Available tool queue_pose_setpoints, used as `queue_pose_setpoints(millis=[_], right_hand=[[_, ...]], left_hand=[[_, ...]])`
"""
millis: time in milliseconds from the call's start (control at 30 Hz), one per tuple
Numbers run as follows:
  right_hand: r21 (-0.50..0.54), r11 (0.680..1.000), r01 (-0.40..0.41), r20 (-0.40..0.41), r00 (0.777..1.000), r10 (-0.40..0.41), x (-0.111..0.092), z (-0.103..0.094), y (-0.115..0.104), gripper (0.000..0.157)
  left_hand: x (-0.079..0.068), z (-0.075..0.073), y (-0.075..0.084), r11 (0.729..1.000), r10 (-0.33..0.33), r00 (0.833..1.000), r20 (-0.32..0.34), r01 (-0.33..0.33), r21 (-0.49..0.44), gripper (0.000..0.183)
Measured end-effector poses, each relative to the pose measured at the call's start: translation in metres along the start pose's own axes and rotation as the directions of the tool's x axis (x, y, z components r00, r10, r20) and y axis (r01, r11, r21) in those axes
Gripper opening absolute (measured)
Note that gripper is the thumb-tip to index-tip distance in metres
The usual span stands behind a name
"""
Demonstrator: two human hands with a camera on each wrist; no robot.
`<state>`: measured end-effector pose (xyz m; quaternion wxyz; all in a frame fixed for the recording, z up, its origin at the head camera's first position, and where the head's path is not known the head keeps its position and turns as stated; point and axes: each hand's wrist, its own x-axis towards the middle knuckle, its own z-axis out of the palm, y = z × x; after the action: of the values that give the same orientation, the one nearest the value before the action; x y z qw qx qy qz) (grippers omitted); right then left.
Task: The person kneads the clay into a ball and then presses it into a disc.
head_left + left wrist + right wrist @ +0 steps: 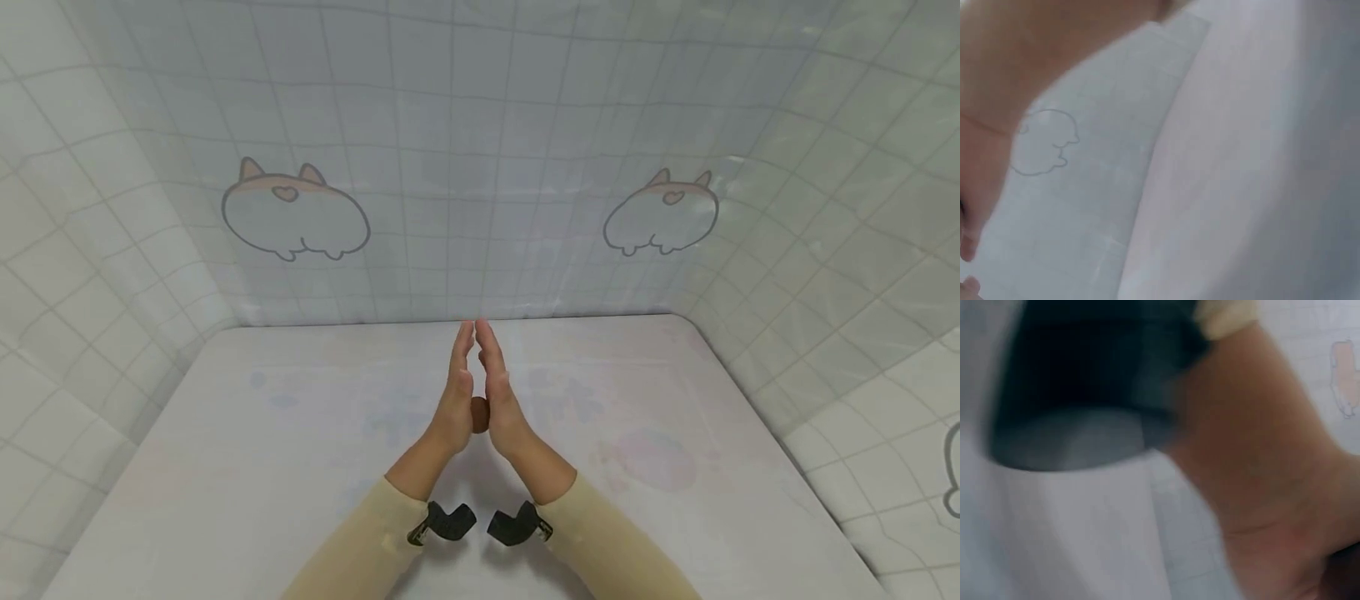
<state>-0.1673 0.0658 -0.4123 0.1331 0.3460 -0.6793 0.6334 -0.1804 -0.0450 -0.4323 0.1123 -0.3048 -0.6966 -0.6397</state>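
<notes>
A small round brown ball (480,415) sits between the two palms in the head view, near their heels. My left hand (457,404) presses on it from the left with straight fingers. From the other side my right hand (504,408) presses too, its fingers also straight. The fingertips of both hands point away and nearly meet. In the right wrist view, part of a dark brown surface (1342,575) shows beside the right palm (1272,556); the left wrist view has only the edge of a hand (982,169), with no ball visible.
Below the hands lies a pale tabletop (247,467) with faint coloured blotches. White gridded sheeting (480,167) with dog drawings rises at the back and both sides. Each wrist carries a black camera mount, one on the left (450,522), one on the right (513,527).
</notes>
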Motion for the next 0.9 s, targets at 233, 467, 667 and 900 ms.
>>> queue_pose_setpoints(millis=[233, 467, 667, 900], right_hand=[[0.02, 0.989, -0.148, -0.073, 0.986, 0.149, 0.009, -0.006, -0.002, 0.089], [0.127, 0.979, -0.157, -0.217, 0.959, 0.182, 0.016, -0.01, 0.007, 0.09], [0.125, 0.982, -0.14, -0.217, 0.962, 0.165, 0.018, -0.013, 0.019, 0.089], [0.122, 0.973, -0.195, -0.04, 0.979, 0.202, 0.012, -0.011, 0.033, 0.087]], left_hand=[[-0.01, 0.005, -0.005, 0.999, 0.015, 0.996, 0.089, -0.019, 0.036, 0.085], [-0.014, 0.007, -0.003, 0.997, 0.053, 0.988, 0.144, -0.044, -0.065, 0.083], [-0.014, 0.008, 0.004, 0.989, 0.045, 0.991, 0.128, -0.027, -0.145, 0.083], [-0.009, 0.007, 0.01, 0.985, 0.031, 0.999, 0.039, -0.024, -0.173, 0.084]])
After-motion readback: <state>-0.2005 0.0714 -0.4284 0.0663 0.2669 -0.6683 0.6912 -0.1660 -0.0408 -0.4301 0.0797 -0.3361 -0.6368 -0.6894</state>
